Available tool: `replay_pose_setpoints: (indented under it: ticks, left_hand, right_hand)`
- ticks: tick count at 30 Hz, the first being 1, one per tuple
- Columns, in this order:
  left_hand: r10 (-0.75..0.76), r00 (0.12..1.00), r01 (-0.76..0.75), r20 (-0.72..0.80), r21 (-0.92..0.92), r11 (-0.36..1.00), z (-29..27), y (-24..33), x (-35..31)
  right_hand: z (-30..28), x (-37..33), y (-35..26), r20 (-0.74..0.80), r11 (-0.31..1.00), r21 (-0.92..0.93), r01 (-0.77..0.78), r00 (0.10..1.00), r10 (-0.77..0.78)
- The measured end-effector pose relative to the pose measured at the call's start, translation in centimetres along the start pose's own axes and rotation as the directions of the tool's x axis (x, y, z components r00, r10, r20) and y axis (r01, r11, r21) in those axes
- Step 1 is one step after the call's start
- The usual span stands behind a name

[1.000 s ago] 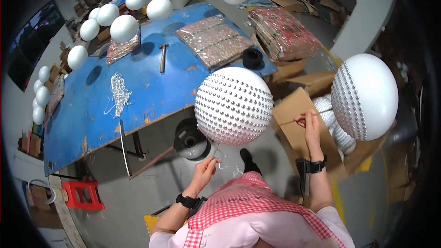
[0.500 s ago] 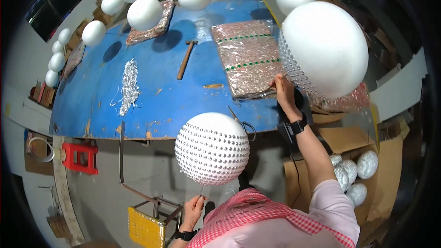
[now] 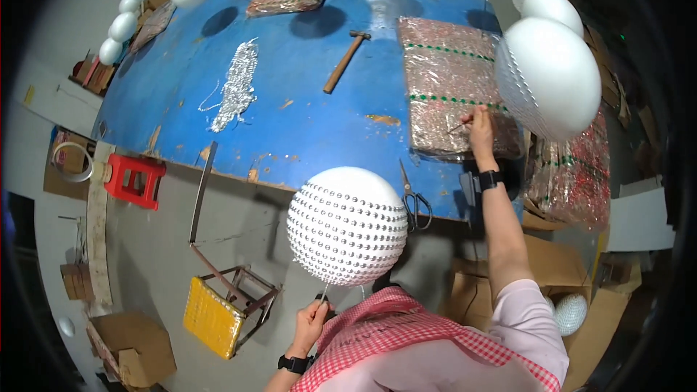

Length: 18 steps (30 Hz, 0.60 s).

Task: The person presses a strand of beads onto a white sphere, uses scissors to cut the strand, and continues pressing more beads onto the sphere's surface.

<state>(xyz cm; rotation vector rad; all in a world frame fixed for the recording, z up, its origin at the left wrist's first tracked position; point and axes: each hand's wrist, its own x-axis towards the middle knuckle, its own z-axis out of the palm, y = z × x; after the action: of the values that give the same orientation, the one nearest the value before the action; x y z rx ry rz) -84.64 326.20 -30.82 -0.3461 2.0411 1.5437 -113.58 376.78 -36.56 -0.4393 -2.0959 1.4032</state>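
A white ball (image 3: pixel 347 229) ringed with rows of silver beads stands in front of me, its top bare. Below it, my left hand (image 3: pixel 311 325) is closed around the thin rod (image 3: pixel 324 293) that carries it. My right hand (image 3: pixel 481 136) is over the near part of a plastic-wrapped package (image 3: pixel 446 76) with green dotted bands. Its fingers pinch a thin dark stick (image 3: pixel 457 128) pointing left; I cannot tell whether the tip touches the wrap. Between ball and package lie black-handled scissors (image 3: pixel 412 199) at the table edge.
On the blue table (image 3: pixel 290 145) lie a hammer (image 3: pixel 346 62) and a bundle of silver bead strings (image 3: pixel 238 87). White balls hang above it; one large ball (image 3: pixel 555 76), partly beaded, is at right. A yellow-seated stool (image 3: pixel 212 316), red stool (image 3: pixel 136 180) and cardboard boxes (image 3: pixel 134 348) stand around.
The view has shifted, so the table sits higher and further right. My right hand is now further from the large hanging ball. My left hand still holds the beaded ball's rod.
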Motion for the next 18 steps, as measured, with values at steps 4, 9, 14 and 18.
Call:
replay_pose_setpoints:
  ticks: [4, 9, 14, 18]
  left_hand:
    - [-0.001, 1.000, 0.002, 0.022, -0.049, 0.999, -0.9, 0.8, -1.4]
    - [0.065, 0.996, -0.066, -0.057, -0.020, 0.998, 0.7, 0.0, -2.3]
    - [0.078, 0.997, -0.078, 0.007, 0.027, 0.997, 3.7, -1.7, -1.9]
    - [0.099, 0.995, -0.099, 0.014, 0.007, 0.995, 5.5, -1.8, -1.1]
  right_hand:
    - [0.7, -2.2, -3.0, 0.012, 0.992, 0.099, -0.078, 0.997, 0.077]
    - [0.8, -3.7, -7.3, 0.066, 0.984, -0.139, 0.110, 0.993, -0.101]
    - [-1.4, -3.7, 1.6, 0.026, 0.983, -0.180, -0.024, 0.999, 0.029]
    - [-2.9, -4.6, 4.4, -0.035, 0.998, 0.016, -0.060, 0.998, 0.060]
